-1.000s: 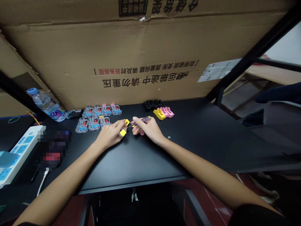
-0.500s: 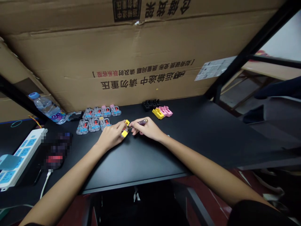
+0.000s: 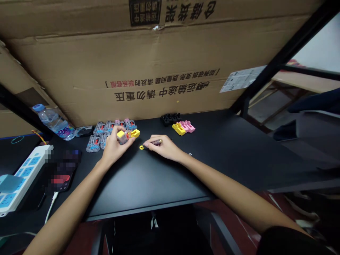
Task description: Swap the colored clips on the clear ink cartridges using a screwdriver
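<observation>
The black bench (image 3: 138, 184) is backed by cardboard (image 3: 159, 53); over it, a clear case (image 3: 124, 139) with yellow parts is clamped in the left hand (image 3: 113, 148); a thin tool (image 3: 156, 142) is pinched in the right hand (image 3: 166, 147), its tip at a loose yellow ring (image 3: 140, 148), apparently unfitted; similar cases (image 3: 93, 143) are set behind, seemingly finished; yellow (image 3: 179, 129), pink (image 3: 188, 126) and black pieces (image 3: 170, 119) are left separate.

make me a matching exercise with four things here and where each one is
Things
1. clear-and-yellow plastic assembly
2. pen-like tool
3. small round yellow piece
4. white power strip

Places
A. by the tool's tip
B. at the picture's left edge
C. in the right hand
D. in the left hand

Pairs: 1-D, 2-C, 3-A, 4-B
</observation>
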`<state>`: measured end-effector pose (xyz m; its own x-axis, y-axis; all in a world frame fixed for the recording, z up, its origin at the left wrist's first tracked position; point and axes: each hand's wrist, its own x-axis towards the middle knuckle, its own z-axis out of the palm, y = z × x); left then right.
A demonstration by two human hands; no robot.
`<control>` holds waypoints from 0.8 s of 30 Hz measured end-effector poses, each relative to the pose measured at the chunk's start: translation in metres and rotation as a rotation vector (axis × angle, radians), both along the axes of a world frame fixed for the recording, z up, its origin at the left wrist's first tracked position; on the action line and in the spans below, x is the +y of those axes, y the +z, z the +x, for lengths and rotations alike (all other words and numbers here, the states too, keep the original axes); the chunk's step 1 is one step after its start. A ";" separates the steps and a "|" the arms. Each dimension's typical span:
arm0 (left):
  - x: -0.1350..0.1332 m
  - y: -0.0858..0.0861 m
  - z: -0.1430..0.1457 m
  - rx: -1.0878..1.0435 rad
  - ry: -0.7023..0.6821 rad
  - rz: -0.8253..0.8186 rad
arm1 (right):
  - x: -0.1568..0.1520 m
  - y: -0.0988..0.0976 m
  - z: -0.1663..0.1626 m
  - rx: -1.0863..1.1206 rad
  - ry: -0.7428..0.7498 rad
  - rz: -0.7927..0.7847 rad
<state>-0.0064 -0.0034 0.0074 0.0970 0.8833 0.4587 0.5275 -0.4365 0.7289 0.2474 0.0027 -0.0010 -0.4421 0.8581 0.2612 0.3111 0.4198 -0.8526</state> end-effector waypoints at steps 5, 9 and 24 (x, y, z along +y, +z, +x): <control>0.006 -0.007 0.000 -0.143 0.030 -0.104 | 0.007 -0.002 0.013 0.015 -0.110 -0.117; 0.007 -0.008 0.003 -0.251 -0.010 -0.176 | 0.009 0.009 0.023 0.040 -0.213 0.017; -0.016 -0.001 0.027 -0.343 -0.373 -0.338 | -0.010 0.012 0.006 -0.047 0.145 0.218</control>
